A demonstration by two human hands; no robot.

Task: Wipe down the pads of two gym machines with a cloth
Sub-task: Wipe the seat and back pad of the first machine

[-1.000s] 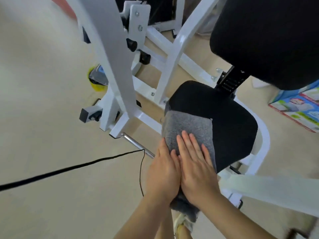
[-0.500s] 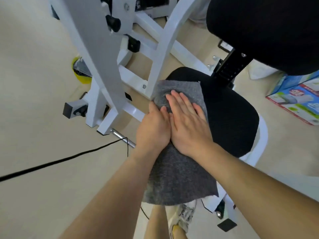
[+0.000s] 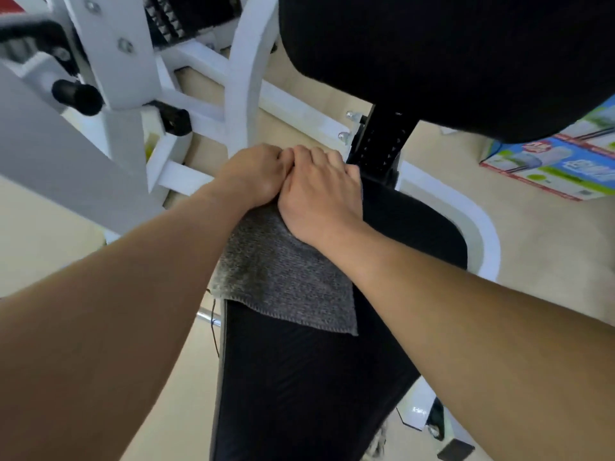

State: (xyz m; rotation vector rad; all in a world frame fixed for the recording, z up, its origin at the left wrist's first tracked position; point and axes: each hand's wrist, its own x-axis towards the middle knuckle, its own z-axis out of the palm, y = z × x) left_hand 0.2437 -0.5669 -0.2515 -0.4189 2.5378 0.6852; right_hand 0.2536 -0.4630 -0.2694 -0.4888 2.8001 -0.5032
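A grey cloth (image 3: 283, 277) lies spread on the black seat pad (image 3: 299, 387) of a white gym machine. My left hand (image 3: 254, 174) and my right hand (image 3: 317, 194) press side by side on the cloth's far end, at the far edge of the seat pad. The fingers of both hands curl over that edge, so the fingertips are hidden. A second, larger black pad (image 3: 449, 61), the backrest, hangs above and beyond the seat on a black notched post (image 3: 382, 144).
The white steel frame (image 3: 243, 94) of the machine rises just beyond my hands, with a thick white beam (image 3: 66, 168) at the left. A curved white tube (image 3: 479, 227) runs around the seat's right side. A colourful box (image 3: 549, 168) lies on the beige floor at the right.
Both hands have slid the cloth away from me along the seat pad, from its near end to its far edge. The near part of the pad is now uncovered.
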